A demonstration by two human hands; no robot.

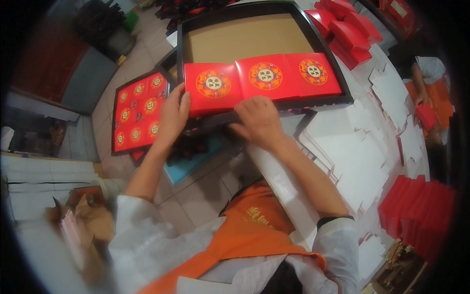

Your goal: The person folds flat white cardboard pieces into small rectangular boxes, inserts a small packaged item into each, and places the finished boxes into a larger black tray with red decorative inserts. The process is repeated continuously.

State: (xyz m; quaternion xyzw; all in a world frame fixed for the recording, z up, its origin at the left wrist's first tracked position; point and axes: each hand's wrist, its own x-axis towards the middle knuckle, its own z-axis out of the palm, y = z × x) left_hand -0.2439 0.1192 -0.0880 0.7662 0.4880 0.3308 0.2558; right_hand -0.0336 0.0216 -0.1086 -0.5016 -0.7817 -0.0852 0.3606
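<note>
Head view, only one. Left hand [175, 109]: at the near-left corner of the black-rimmed tray [181, 51], fingers close together, thumb up beside the leftmost red box [213, 85]. Fingertips partly lost against the rim; can't tell whether it grips tray or box. Right hand [258, 117]: fingers bent at the near edge below the middle red box [265, 76], thumb out to the side; the palm side is hidden, so can't tell if it's clamped or just resting.

Three red boxes with round gold-and-orange medallions sit in a row along the tray's near side, the third one, the right red box [313, 73], by the right wall. Tan base shows behind them. Their lower parts are hidden.

Left of that, tilted in view: second tray [114, 122] with nine medallions on red; its upper-right corner runs behind the left hand and big tray. Teal item [188, 166] below, mostly covered, kind unclear. Dark clutter above it, unreadable.

White bench [289, 191] on the right, largely under white flat pieces [355, 161] that overlap too much to count. Red boxes heaped far right [345, 34]; red stack [416, 210] lower right, blurry. Co-worker [433, 93] at right edge, head swallowed by dark rim, holding something red [427, 116], shape unclear.
</note>
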